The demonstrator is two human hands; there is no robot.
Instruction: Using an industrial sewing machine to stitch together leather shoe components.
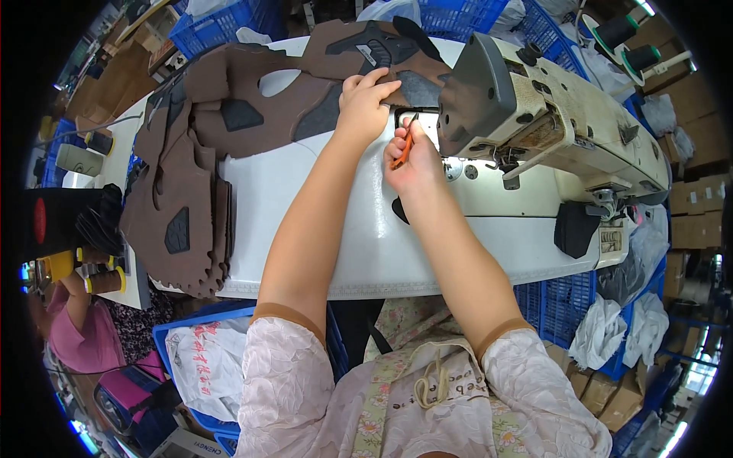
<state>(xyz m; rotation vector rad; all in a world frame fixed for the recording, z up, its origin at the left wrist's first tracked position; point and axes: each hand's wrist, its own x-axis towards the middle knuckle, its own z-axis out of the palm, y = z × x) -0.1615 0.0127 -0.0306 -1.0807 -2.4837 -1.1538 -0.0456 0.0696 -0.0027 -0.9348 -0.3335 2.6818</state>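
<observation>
My left hand (363, 107) lies on a brown cut panel with dark patches (345, 47), its fingers spread. My right hand (416, 162) is closed around orange-handled thread snips (403, 153), whose dark tip points up toward the panel's lower edge. Both hands are just left of the head of a sewing machine (489, 91). The brown panels form a chain curving left along the white table (305, 252), down to a stack (172, 217) with toothed edges. Whether the snips touch a thread cannot be made out.
Blue crates (229, 29) stand behind the table, and one with a white bag (206, 362) sits below its front edge. Thread spools (617, 32) rise at the back right. A dark piece (576, 229) lies at the table's right. A person in pink (88, 332) sits at the left.
</observation>
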